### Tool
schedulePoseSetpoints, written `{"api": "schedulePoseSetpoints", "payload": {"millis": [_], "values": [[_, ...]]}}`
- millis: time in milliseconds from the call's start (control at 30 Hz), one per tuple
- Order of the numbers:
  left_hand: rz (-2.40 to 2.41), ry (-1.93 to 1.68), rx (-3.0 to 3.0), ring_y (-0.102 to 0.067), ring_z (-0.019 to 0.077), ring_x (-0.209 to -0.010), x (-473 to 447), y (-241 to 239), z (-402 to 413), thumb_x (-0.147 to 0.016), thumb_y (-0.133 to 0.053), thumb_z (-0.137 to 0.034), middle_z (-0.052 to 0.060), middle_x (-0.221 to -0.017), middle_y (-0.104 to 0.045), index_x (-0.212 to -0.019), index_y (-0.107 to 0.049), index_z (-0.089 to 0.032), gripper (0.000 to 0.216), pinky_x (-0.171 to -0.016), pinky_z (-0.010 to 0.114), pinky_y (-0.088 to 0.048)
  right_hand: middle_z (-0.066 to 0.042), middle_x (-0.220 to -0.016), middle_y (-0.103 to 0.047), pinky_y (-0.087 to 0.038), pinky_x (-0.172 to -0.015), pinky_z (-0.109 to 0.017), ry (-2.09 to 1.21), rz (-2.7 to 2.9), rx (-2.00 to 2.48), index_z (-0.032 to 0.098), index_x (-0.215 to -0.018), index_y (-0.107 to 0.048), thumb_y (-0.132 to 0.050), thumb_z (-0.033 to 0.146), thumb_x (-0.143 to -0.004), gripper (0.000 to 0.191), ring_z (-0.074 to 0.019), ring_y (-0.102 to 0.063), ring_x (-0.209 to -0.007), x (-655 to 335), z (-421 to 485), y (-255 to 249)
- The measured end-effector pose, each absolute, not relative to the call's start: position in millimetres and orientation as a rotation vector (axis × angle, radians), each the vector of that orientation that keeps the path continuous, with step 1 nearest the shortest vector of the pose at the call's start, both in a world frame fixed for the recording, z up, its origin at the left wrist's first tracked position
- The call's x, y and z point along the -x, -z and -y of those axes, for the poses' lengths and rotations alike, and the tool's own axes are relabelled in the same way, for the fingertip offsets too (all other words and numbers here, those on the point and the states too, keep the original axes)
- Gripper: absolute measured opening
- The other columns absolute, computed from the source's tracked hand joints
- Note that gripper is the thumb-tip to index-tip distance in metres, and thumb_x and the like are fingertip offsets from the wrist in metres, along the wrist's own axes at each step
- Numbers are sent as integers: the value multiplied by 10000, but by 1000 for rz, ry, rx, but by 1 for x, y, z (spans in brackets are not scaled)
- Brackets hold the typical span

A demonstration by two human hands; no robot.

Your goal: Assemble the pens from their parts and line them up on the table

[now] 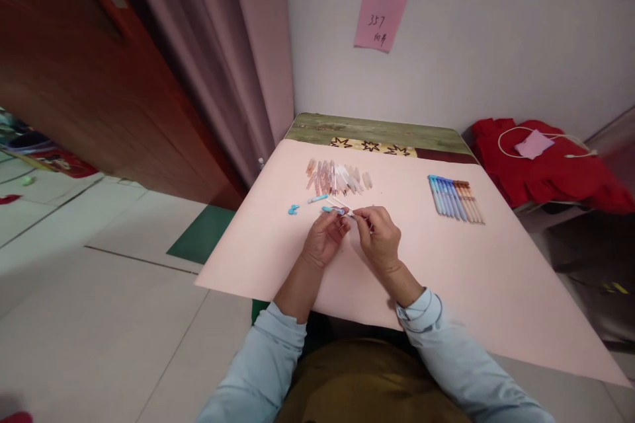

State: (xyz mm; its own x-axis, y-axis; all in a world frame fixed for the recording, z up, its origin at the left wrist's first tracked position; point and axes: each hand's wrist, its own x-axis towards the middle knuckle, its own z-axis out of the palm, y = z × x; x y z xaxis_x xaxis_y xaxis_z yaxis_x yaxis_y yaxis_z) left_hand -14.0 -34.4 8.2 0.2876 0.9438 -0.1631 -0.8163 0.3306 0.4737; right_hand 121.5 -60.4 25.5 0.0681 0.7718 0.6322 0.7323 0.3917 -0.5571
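Observation:
My left hand (325,238) and my right hand (380,234) meet over the pink sheet (446,277) on the table. Both are closed on a small pen part (337,211), blue at its left end and pale at its right. The left fingers pinch its blue end, the right fingers pinch the thin end near the tip. Just beyond my hands lie a blue pen piece (317,198) and a small blue cap (294,210). A heap of several clear and pinkish pen parts (337,178) lies further back.
A row of several finished pens (455,199), blue and brown, lies on the right of the sheet. A red cloth with a white cable (546,165) sits on a seat to the right. A curtain and wooden door stand left; a pink note (380,18) hangs on the wall.

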Motion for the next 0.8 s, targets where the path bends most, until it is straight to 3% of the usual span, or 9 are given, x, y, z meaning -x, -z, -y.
{"api": "schedulePoseSetpoints", "payload": {"millis": [300,800], "values": [[-509,-1188,-444,-616,93,-686,8,-9,34,-767,-738,-156,47,-790,-677,-849,-701,-93,109,-720,229,-511,-59,-913,-707,-484,-757,-229,38,1753,1394,221,-1010,-732,-481,298,-990,264,-140,-655,-853,-123,63,-21],[-506,-1141,-512,-621,109,-694,8,-6,34,-786,-728,-190,48,-737,-673,-804,-694,-96,101,-762,251,-491,-53,-906,-711,-487,-757,-231,38,1729,1364,222,-989,-740,-503,291,-979,246,-135,-658,-843,-127,63,-18]]}}
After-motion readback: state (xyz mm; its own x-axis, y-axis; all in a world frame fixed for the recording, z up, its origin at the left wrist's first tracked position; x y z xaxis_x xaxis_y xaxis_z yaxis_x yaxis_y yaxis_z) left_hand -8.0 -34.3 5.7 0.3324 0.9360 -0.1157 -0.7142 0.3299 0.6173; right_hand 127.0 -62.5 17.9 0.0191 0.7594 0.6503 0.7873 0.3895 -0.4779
